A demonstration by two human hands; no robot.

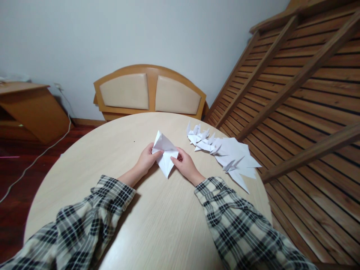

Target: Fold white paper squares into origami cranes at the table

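The pale, round table (98,153) has white sheets (239,152) and paper cranes (206,145) grouped near its right edge. A dark speck (134,141) shows farther left.

No txt legible, no nos., labels, brands or signs readable

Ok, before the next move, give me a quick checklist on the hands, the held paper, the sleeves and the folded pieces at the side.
1. Left hand gripping the folded paper: ok, thumb on its face.
2. Right hand gripping the other side: ok.
3. Left sleeve and right sleeve off the held paper: ok.
4. Folded pieces apart from both hands: ok, off to the right.
5. Creases on the paper's far side: cannot tell, hidden.
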